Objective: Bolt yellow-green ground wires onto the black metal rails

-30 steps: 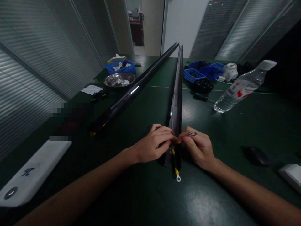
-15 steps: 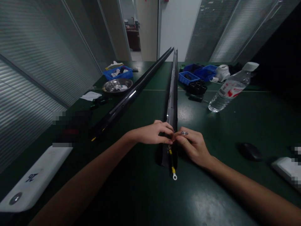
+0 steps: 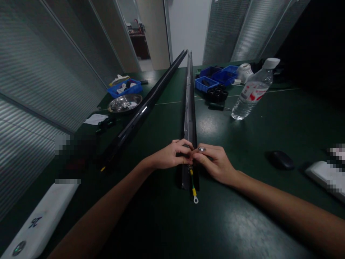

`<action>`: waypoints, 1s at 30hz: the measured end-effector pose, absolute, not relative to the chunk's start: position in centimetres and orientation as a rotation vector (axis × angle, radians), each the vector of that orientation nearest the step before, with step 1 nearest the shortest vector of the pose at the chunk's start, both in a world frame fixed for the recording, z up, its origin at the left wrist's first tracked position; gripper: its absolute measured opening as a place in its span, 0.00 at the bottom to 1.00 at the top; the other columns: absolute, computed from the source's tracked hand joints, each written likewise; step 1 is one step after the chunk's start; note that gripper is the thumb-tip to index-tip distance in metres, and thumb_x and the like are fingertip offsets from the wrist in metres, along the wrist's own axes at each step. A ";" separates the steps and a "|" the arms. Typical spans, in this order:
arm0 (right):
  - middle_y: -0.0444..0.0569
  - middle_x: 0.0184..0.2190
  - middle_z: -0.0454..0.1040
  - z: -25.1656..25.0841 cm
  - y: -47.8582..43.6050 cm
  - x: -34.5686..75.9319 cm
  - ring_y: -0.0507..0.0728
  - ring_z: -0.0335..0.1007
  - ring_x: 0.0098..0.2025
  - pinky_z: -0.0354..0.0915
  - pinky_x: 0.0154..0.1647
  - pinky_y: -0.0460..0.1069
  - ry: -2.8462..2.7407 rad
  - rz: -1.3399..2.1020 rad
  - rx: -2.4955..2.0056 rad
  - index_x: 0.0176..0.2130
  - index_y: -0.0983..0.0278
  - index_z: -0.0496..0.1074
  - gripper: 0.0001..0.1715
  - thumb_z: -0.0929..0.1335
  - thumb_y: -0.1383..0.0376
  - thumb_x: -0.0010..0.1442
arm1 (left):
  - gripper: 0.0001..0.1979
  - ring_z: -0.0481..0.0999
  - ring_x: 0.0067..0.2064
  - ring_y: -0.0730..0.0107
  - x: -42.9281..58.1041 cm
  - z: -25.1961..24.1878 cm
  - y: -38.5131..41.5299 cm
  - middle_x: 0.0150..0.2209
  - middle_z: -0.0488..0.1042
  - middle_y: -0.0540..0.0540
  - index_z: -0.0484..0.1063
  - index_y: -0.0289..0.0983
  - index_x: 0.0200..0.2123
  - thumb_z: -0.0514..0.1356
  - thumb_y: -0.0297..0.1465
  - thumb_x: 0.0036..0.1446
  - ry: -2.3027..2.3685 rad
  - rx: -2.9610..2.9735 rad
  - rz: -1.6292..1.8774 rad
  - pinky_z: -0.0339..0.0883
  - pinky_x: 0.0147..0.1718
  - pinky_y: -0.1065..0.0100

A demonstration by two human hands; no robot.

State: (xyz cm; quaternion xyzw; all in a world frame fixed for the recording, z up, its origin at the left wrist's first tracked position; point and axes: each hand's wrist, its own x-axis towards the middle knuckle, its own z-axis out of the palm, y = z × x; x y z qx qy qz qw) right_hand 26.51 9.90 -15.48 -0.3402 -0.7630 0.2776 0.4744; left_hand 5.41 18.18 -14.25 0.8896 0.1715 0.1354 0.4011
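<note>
A long black metal channel runs away from me across the green table. Over its near end, my left hand is closed, its thumb and fingertips gathered inside the channel. My right hand meets it there in a pinch, wearing a silver ring. Whatever the fingertips hold is hidden between them. Just below them, a short green-and-yellow ground wire comes out, its ring terminal hanging past the channel's end. A second black channel lies slanted to the left, with a yellow tip at its near end.
At the far left are a blue bin and a steel bowl with small white pieces. Several blue bins, black round parts, a screwdriver and a water bottle stand right. A black mouse lies nearer.
The view has shifted, so the scene sits a little further left. Both hands stay together at the channel's near end, with little visible change in their grip.
</note>
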 end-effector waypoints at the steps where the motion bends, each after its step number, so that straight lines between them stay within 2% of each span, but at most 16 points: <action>1: 0.45 0.28 0.70 -15.5 9.9 26.5 0.52 0.67 0.29 0.63 0.31 0.47 -1.864 0.687 -0.833 0.33 0.65 0.75 0.16 0.65 0.64 0.72 | 0.04 0.71 0.57 0.60 5.4 -14.2 18.2 0.49 0.76 0.46 0.82 0.40 0.41 0.65 0.29 0.64 0.428 2.251 0.345 0.54 0.63 0.56; 6: 0.45 0.28 0.71 -15.5 10.0 26.6 0.52 0.69 0.29 0.64 0.31 0.47 -1.848 0.742 -0.843 0.35 0.65 0.77 0.16 0.65 0.63 0.73 | 0.04 0.73 0.54 0.61 5.7 -14.1 18.3 0.45 0.77 0.47 0.83 0.40 0.36 0.66 0.30 0.64 0.436 2.263 0.349 0.57 0.60 0.58; 13: 0.46 0.31 0.75 -15.5 10.2 26.7 0.52 0.73 0.32 0.68 0.35 0.47 -1.828 0.849 -0.813 0.34 0.65 0.78 0.18 0.65 0.62 0.73 | 0.05 0.75 0.45 0.65 6.1 -13.5 18.8 0.36 0.79 0.48 0.84 0.40 0.35 0.67 0.28 0.63 0.359 2.244 0.317 0.64 0.49 0.65; 20: 0.47 0.32 0.74 -15.5 10.4 27.1 0.52 0.73 0.33 0.67 0.37 0.47 -1.856 0.918 -0.782 0.36 0.65 0.79 0.18 0.64 0.62 0.74 | 0.05 0.76 0.45 0.66 6.1 -13.6 18.8 0.35 0.80 0.49 0.84 0.40 0.34 0.67 0.27 0.62 0.407 2.247 0.289 0.64 0.47 0.67; 30: 0.48 0.36 0.74 -13.2 12.0 28.2 0.51 0.72 0.37 0.67 0.38 0.45 -2.001 1.220 -0.612 0.38 0.67 0.77 0.16 0.64 0.64 0.74 | 0.06 0.76 0.44 0.67 6.2 -13.2 18.6 0.34 0.81 0.51 0.84 0.41 0.32 0.68 0.27 0.61 0.429 2.235 0.288 0.63 0.49 0.67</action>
